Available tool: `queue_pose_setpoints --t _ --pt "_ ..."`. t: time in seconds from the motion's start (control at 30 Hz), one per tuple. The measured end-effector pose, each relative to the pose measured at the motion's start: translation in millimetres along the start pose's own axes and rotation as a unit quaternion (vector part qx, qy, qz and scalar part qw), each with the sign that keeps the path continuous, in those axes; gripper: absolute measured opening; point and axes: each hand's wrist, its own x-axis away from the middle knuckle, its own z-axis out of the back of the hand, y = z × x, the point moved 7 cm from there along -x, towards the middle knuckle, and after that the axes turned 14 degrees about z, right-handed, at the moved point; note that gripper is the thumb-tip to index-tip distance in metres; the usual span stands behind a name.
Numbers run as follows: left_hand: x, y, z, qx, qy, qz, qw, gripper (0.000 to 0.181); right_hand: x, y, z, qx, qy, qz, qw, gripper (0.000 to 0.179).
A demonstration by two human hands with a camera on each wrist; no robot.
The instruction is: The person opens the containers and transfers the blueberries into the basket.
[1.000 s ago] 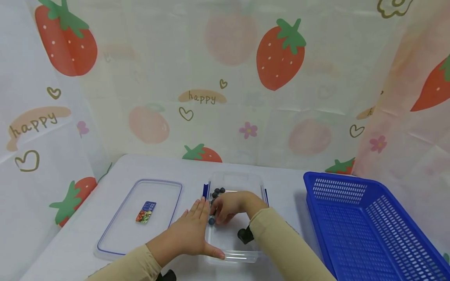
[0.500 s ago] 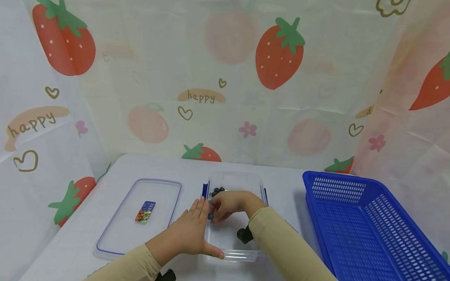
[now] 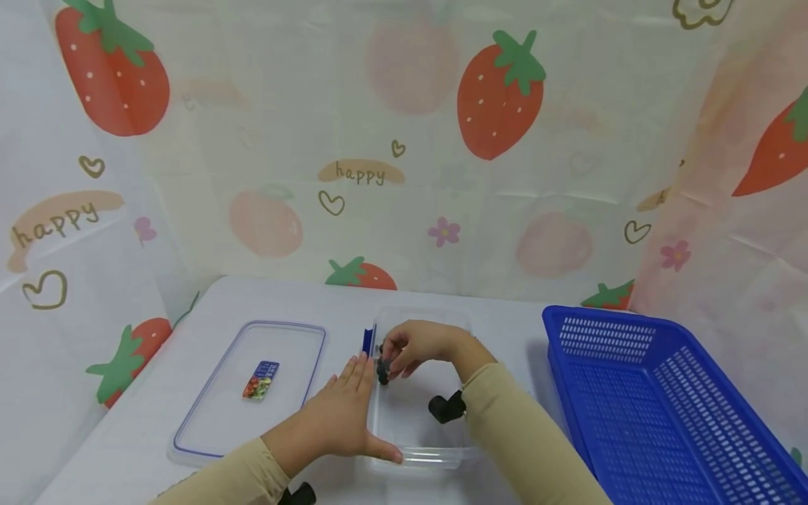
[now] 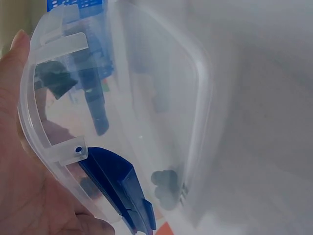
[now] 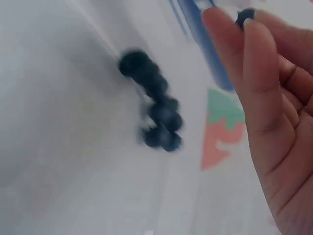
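A clear plastic box [image 3: 435, 457] stands in front of me, with a cluster of blueberries [image 5: 164, 115] inside along its left wall. My left hand [image 3: 337, 419] rests against the box's left side with straight fingers, its thumb over the near rim. In the left wrist view, a dark blue side latch [image 4: 115, 178] hangs from that side. Above the berries, my right hand [image 3: 424, 345] pinches one blueberry [image 5: 244, 17] between thumb and fingertips. From the head camera, that berry is hidden behind the fingers.
A clear lid with a blue-edged rim [image 3: 217, 379] lies left of the box, a printed label [image 3: 261, 381] on it. To the right is a large blue plastic basket [image 3: 678, 421]. Behind the white table [image 3: 505, 330] hangs a strawberry-print curtain [image 3: 435, 175].
My right hand was down among the blueberries; it has risen and moved slightly away from me, with a berry pinched. The berries have shifted along the wall. My left hand stays in place.
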Motion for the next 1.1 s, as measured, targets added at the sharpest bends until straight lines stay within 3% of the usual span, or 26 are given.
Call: queue_pose_setpoints --t 0.23,0.53,0.8,1.1 --pt "-3.8 -1.2 -3.6 -0.007 -0.009 0.011 0.9999 0.137 33.2 -16 48 0.004 0.054 0.016 0.9984 0.018" --pt "-4.4 2.3 -3.3 -0.01 -0.013 0.001 0.9999 0.135 109.3 -29 113 -0.002 0.107 0.064 0.9922 0.018" --pt "-3.8 4.5 -1.6 -0.012 -0.014 -0.002 0.9998 0.133 188.3 -9 158 0.009 0.192 0.04 0.9805 0.024" --pt "-4.2 4.6 -2.4 -0.013 -0.018 0.002 0.9998 0.135 258.1 28 176 -0.015 0.219 0.049 0.9744 0.023"
